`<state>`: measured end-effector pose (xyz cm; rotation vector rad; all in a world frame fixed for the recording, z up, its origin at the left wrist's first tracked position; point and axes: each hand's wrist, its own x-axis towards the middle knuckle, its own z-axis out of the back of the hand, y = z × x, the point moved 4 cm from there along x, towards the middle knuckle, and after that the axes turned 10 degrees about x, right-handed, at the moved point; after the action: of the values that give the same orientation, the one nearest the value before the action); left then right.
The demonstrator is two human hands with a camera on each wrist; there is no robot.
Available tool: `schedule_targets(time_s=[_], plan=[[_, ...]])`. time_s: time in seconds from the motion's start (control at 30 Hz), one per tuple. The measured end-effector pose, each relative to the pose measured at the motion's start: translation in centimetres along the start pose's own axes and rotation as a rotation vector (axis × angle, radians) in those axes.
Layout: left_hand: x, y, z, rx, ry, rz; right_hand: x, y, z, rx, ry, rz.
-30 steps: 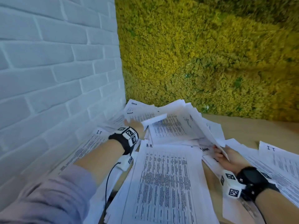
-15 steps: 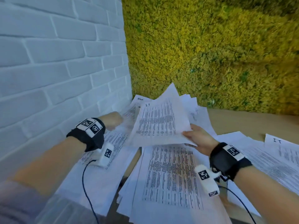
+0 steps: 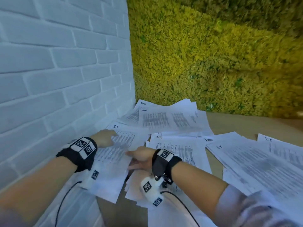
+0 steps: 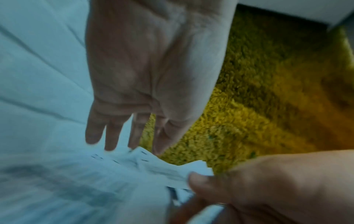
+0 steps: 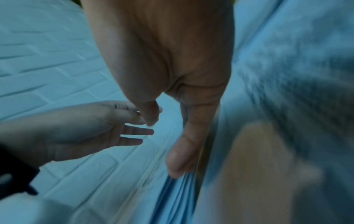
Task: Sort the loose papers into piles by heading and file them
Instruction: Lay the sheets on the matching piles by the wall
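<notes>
White sheet headed I-T [image 3: 121,141], lifted half a second earlier, now lay on the left pile by the brick wall [image 3: 57,71]; one more paper sorted. Left hand [image 3: 105,139] rested flat, fingers spread; right hand [image 3: 141,158] pinched the sheet's near edge. Two hands; five headings legible.

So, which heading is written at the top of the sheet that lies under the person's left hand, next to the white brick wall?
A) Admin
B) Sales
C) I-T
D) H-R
C: in the head view the left hand lies on a sheet by the brick wall, and "I-T" is handwritten in its top corner, just above the fingers.
</notes>
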<state>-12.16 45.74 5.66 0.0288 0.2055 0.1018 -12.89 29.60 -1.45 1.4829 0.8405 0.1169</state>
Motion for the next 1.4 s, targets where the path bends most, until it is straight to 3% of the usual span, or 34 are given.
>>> schedule_targets(time_s=[0.07,0.13,0.23,0.3,0.37,0.43,0.57,0.73,0.87,1.03,1.27,1.33,1.4], plan=[[0.2,-3.7,0.7,-0.176,-0.052,-0.130,-1.8,1.3,0.9,-0.157,-0.010,-0.012],[0.4,-7.7,1.8,-0.363,-0.115,-0.205,-4.2,3.2,4.8,-0.450,-0.096,0.041],[-0.9,-15.4,3.2,-0.637,-0.044,-0.363,-9.8,5.0,14.1,-0.866,-0.374,0.029],[-2.2,-20.7,3.4,-0.766,0.092,-0.452,-14.0,4.1,20.2,-1.140,-0.492,-0.178],[-2.8,-25.9,2.5,-0.689,0.189,-0.552,-17.7,1.5,24.9,-1.331,-0.531,-0.522],[-2.4,-30.7,0.8,-0.374,0.187,-0.666,-20.3,-1.1,27.5,-1.351,-0.548,-0.685],[-1.6,-36.2,-3.3,0.215,0.171,-0.702,-21.3,-3.4,29.8,-1.250,-0.638,-0.600],[-0.3,-36.9,-4.2,0.456,0.114,-0.653,-19.5,-3.4,30.0,-1.218,-0.660,-0.486],[1.6,-36.2,-4.2,0.384,0.107,-0.607,-18.4,-3.6,30.5,-1.304,-0.732,-0.406],[4.3,-38.4,-3.5,-0.035,0.126,-0.542,-19.4,-3.1,28.6,-1.411,-0.628,-0.403],[6.4,-40.3,-3.1,0.057,0.133,-0.474,-20.0,-3.7,31.0,-1.318,-0.660,-0.387],[7.2,-40.6,-3.3,-0.122,0.144,-0.454,-20.8,-3.1,31.9,-1.262,-0.653,-0.366],[7.3,-41.1,-3.7,-0.370,0.265,-0.474,-22.1,-2.8,33.1,-1.149,-0.666,-0.356]])
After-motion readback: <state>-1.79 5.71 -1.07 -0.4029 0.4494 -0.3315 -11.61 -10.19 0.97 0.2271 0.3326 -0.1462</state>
